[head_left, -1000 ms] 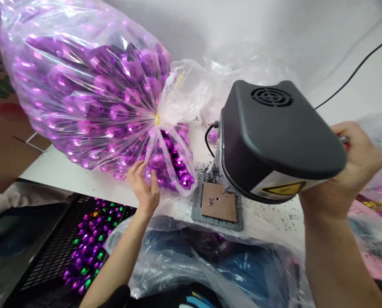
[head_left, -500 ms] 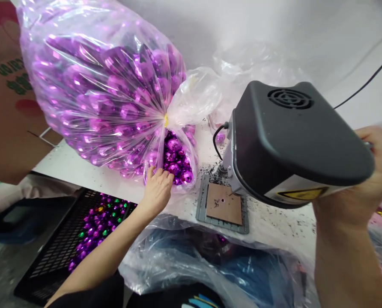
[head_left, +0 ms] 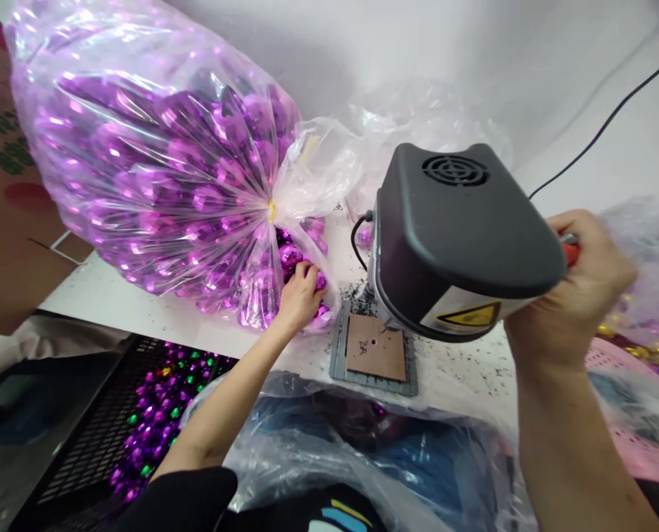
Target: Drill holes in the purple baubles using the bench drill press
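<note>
A large clear plastic bag (head_left: 157,170) of shiny purple faceted balls lies on the white table, tied with a yellow band. My left hand (head_left: 301,297) reaches into a hole in its side, fingers curled down on a purple faceted ball (head_left: 321,281); its fingertips are partly hidden. At the right, my right hand (head_left: 578,295) is wrapped round the red handle (head_left: 571,253) of a black-housed machine (head_left: 473,222). Beneath the machine, a brown square board (head_left: 382,362) with a small hole sits on a grey base plate (head_left: 337,362).
Below left stands a black crate (head_left: 74,443) of purple and green balls. A cardboard box (head_left: 13,258) is at the far left. Clear plastic sheeting (head_left: 318,458) covers my lap. A pink basket (head_left: 640,451) stands at the right, and a black cable (head_left: 612,111) runs behind.
My left hand has moved from the bag's edge, right and up into its opening, onto the balls. My right hand remains on the machine's handle. The whole view has shifted slightly.
</note>
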A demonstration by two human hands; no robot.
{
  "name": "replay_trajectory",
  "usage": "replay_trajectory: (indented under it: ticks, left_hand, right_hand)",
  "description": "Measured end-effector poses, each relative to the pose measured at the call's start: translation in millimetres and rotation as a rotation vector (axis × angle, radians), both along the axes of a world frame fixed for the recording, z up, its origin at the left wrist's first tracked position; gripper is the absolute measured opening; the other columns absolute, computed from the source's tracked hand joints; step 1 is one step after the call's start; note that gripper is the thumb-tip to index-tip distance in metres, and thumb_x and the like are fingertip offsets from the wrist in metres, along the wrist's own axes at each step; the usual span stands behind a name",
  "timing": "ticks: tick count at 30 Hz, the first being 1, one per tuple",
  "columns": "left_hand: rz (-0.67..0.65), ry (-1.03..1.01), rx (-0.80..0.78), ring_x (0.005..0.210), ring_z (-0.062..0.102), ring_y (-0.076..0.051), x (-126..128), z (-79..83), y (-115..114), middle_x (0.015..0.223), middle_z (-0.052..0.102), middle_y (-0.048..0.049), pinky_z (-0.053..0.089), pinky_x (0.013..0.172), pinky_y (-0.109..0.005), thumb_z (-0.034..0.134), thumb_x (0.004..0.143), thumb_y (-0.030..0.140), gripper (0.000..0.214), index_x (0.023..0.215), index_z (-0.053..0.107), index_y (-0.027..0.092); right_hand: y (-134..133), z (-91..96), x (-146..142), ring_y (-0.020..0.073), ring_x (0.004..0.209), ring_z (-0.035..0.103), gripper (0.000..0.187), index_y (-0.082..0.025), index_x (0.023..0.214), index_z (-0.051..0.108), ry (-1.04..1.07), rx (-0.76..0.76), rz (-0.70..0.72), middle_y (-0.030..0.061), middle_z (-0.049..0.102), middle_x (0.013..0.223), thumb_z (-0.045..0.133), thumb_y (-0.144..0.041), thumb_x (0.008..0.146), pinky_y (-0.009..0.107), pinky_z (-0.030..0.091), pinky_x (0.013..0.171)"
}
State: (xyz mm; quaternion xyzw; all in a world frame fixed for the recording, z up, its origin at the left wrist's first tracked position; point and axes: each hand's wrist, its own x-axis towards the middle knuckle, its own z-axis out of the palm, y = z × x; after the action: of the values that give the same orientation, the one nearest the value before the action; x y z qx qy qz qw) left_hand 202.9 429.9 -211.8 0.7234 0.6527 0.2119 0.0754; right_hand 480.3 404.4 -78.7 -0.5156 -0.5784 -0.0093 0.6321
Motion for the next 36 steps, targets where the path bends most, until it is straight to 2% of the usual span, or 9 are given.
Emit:
replay_trajectory:
  ticks: [3,5,8,12,19,24,27,30,36]
  left_hand:
    - [-0.01,-0.421,0.118,0.118,0.061,-0.03,-7.7,4.9,-22.8,0.133,0.057,-0.0129,0.052,0.099,-0.043,0.071,0.088,0.026,0.048,0.133,0.056,0.02]
    - [-0.028,-0.767,0.076,0.11,0.064,-0.024,-8.2,8.8,-45.2,0.127,0.062,-0.0091,0.054,0.091,-0.036,0.074,0.087,0.035,0.052,0.135,0.056,0.024]
    - [-0.078,-1.238,-0.269,0.077,0.066,-0.015,-0.4,8.8,-74.4,0.104,0.068,-0.0048,0.052,0.065,-0.026,0.074,0.088,0.045,0.055,0.135,0.057,0.024]
    - [-0.161,-1.552,-0.638,0.072,0.069,-0.014,15.5,-3.4,-88.1,0.095,0.068,-0.0031,0.051,0.063,-0.022,0.077,0.085,0.047,0.055,0.131,0.06,0.023]
    - [-0.224,-1.552,-0.723,0.073,0.071,-0.018,29.2,-14.5,-87.6,0.096,0.069,-0.0046,0.053,0.059,-0.024,0.076,0.087,0.048,0.049,0.125,0.059,0.022]
    - [-0.201,-1.41,-0.698,0.104,0.064,-0.02,30.3,-19.1,-92.6,0.127,0.065,-0.0065,0.054,0.074,-0.025,0.073,0.088,0.044,0.051,0.134,0.062,0.027]
    - [-0.211,-1.24,-0.598,0.122,0.058,-0.024,34.7,-24.0,-91.6,0.14,0.061,-0.0064,0.052,0.09,-0.03,0.067,0.092,0.047,0.054,0.143,0.057,0.029]
    - [-0.185,-0.967,-0.431,0.119,0.062,-0.027,43.6,-29.0,-88.8,0.131,0.066,-0.0087,0.049,0.103,-0.04,0.078,0.084,0.043,0.063,0.14,0.057,0.024]
    - [-0.215,-0.572,-0.035,0.109,0.066,-0.028,62.3,-44.7,-81.8,0.114,0.071,-0.0092,0.053,0.099,-0.044,0.089,0.073,0.034,0.05,0.115,0.067,0.02]
  right_hand:
    - [-0.7,-1.0,1.0,0.0027,0.056,0.036,0.02,-0.017,0.071,0.057,-0.002,0.0,0.054,-0.0075,0.045,0.06,0.061,-0.032,0.084,0.022,0.027,0.057]
    - [-0.9,-0.9,0.7,0.0022,0.056,0.035,0.023,-0.016,0.071,0.056,-0.016,0.009,0.035,-0.0076,0.044,0.059,0.059,-0.033,0.086,0.021,0.025,0.056]
    - [-0.8,-0.5,-0.8,0.0015,0.056,0.034,0.026,-0.015,0.07,0.055,-0.031,0.019,-0.015,-0.0074,0.043,0.058,0.058,-0.034,0.088,0.021,0.024,0.056]
    - [-1.1,-0.6,-2.1,0.0012,0.057,0.032,0.027,-0.015,0.071,0.054,-0.042,0.032,-0.026,-0.0076,0.039,0.058,0.058,-0.034,0.09,0.021,0.024,0.057]
    - [-2.3,-0.5,-1.6,0.0016,0.057,0.029,0.03,-0.015,0.072,0.05,-0.073,0.044,0.005,-0.0082,0.033,0.058,0.057,-0.034,0.093,0.022,0.021,0.057]
    - [-2.9,-1.7,-2.3,0.0028,0.059,0.028,0.033,-0.014,0.071,0.051,-0.071,0.052,0.002,-0.0077,0.03,0.058,0.057,-0.037,0.095,0.023,0.02,0.059]
    - [-2.8,-2.3,-2.3,0.0034,0.06,0.027,0.036,-0.013,0.071,0.053,-0.069,0.056,0.011,-0.0071,0.03,0.059,0.056,-0.04,0.095,0.024,0.021,0.06]
    - [-2.3,-2.4,-2.7,0.0036,0.061,0.028,0.038,-0.013,0.071,0.054,-0.065,0.061,0.012,-0.0068,0.031,0.06,0.057,-0.041,0.096,0.024,0.022,0.062]
    - [-3.2,-1.3,-4.6,0.003,0.058,0.027,0.037,-0.014,0.071,0.052,-0.088,0.078,0.008,-0.0079,0.03,0.057,0.055,-0.04,0.097,0.023,0.019,0.059]
